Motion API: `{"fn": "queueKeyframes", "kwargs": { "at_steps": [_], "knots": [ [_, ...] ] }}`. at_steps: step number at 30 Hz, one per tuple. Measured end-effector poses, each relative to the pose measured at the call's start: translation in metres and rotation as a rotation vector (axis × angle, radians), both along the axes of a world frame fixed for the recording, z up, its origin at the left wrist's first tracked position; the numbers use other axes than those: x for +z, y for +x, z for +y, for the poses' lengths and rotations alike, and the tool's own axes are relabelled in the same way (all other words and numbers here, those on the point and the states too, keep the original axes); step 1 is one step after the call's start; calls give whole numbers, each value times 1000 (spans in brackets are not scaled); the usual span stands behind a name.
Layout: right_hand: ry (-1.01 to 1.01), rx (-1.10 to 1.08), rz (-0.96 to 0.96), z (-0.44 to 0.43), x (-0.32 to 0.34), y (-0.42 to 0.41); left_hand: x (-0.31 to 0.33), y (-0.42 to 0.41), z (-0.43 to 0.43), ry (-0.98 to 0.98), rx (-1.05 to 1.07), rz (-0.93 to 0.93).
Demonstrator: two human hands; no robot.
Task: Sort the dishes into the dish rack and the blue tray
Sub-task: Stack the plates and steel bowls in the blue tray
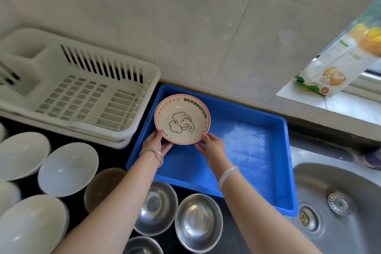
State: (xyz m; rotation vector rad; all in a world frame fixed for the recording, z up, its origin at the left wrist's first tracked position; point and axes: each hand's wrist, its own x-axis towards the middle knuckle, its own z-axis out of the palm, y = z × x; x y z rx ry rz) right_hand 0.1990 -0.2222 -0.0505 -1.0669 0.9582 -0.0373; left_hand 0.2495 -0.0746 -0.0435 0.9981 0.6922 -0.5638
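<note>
Fingers of both my hands grip one dish: my left hand (157, 142) pinches the near-left rim of the elephant-print bowl (182, 118), and my right hand (213, 146) pinches its near-right rim. I hold the bowl tipped up toward me, above the far left part of the blue tray (257, 150), not yet resting on it as far as I can judge. The tray holds nothing else; its ridged floor is bare.

To do this step well, I judge I should level the bowl first, then lower it flat into a far corner of the tray so later pieces have room beside it. Both thumbs lie on the inside of the rim, so I should let the base touch down before I slide my fingers out, or the glazed edge could slip and knock the tray wall.

The white dish rack (82, 93) stands just left of the tray, also without dishes that I can see. On the dark tabletop (231, 212) near me, the white bowls (68, 169) wait at the left, a brownish bowl (103, 187) sits by my left forearm, and the steel bowls (198, 222) crowd between my arms. My forearms pass right over those, so I should keep my elbows high as I set the bowl down. The sink (338, 202) is at my right.
</note>
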Motion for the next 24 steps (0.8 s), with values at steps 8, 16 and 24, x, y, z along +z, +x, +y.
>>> {"fn": "queueKeyframes", "kwargs": {
  "at_steps": [8,16,24],
  "knots": [
    [-53,57,67,-3,9,2,3,1,-7,80,46,-27],
    [-159,290,32,-5,16,-27,18,-38,-20,202,37,-108],
    [-385,289,-35,-41,54,-117,48,-131,-60,275,-203,-304]
  ]
}}
